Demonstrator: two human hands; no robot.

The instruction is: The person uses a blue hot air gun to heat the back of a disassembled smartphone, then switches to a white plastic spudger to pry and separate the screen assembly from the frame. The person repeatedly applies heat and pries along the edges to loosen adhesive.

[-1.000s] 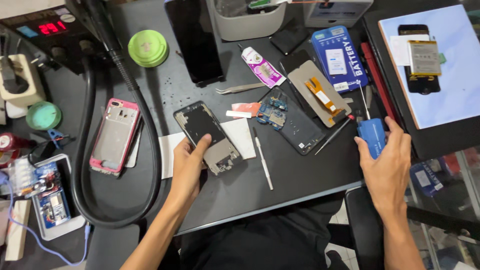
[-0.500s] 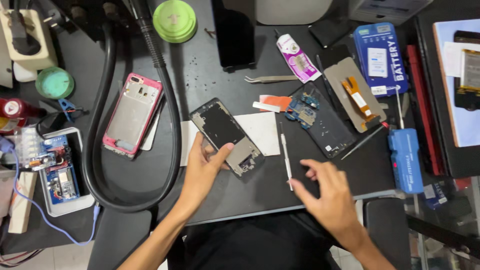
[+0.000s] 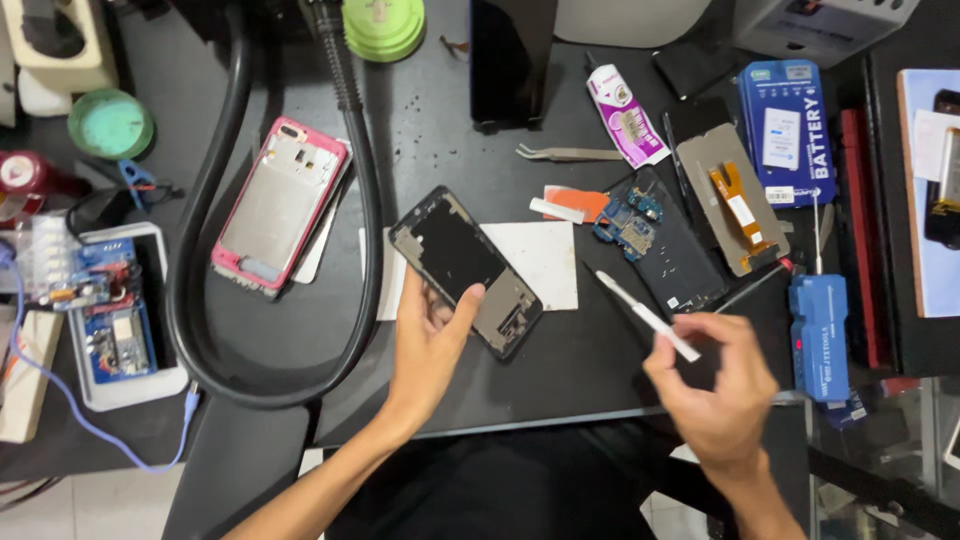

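Left hand (image 3: pixel 430 340) steadies an opened phone (image 3: pixel 466 271); right hand (image 3: pixel 722 385) pinches a thin white pry stick (image 3: pixel 643 313).

The left thumb and fingers close on the phone's lower edge, holding it flat on a white sheet (image 3: pixel 540 262) at the middle of the black table (image 3: pixel 420 130). The stick's tip hangs well apart from the phone, to its right. The phone already lies stripped, with bare frame showing; its circuit board (image 3: pixel 628 222) and a screen panel with orange ribbon (image 3: pixel 732 213) lie beyond. Tweezers (image 3: pixel 570 153) and a pink phone frame (image 3: pixel 280 205) sit untouched, so work on the frame seems unfinished.

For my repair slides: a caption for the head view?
Left hand steadies a black phone frame; right hand holds a white pry stick.
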